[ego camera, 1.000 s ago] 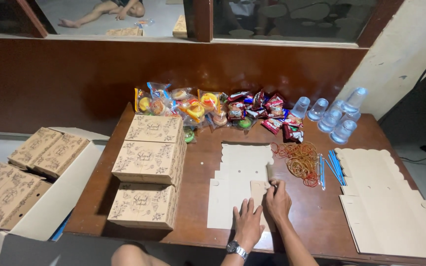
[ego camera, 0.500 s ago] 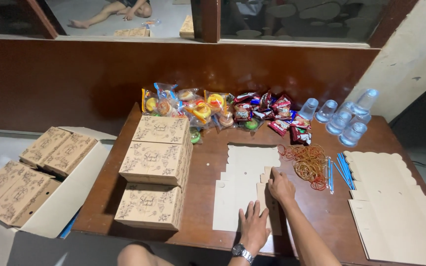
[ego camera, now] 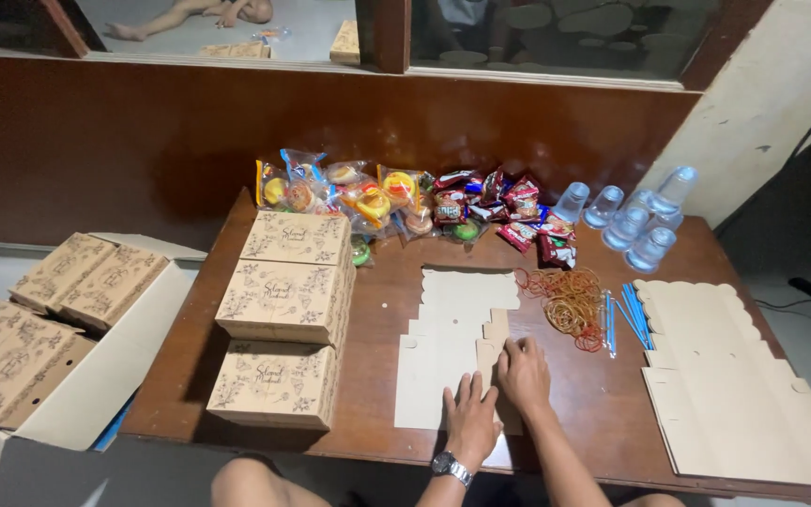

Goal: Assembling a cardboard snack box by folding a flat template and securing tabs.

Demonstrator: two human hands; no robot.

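Observation:
A flat, unfolded cardboard box blank [ego camera: 452, 324] lies on the brown wooden table [ego camera: 387, 282] in front of me. My left hand [ego camera: 471, 418], with a wristwatch, presses flat on the near part of the blank. My right hand [ego camera: 523, 374] rests on the blank's right flap, fingers bent over its edge. Neither hand has lifted the cardboard off the table.
Three closed printed boxes [ego camera: 283, 305] stand in a row at left. Wrapped snacks [ego camera: 405, 202] and clear plastic cups [ego camera: 631, 216] line the far edge. Rubber bands [ego camera: 570, 300], blue straws [ego camera: 626, 314] and a stack of blanks [ego camera: 739, 376] lie at right. An open carton [ego camera: 39, 329] of boxes sits left.
Both hands have stayed on the blank; the right hand has shifted slightly toward the right flap. The view has drifted a little.

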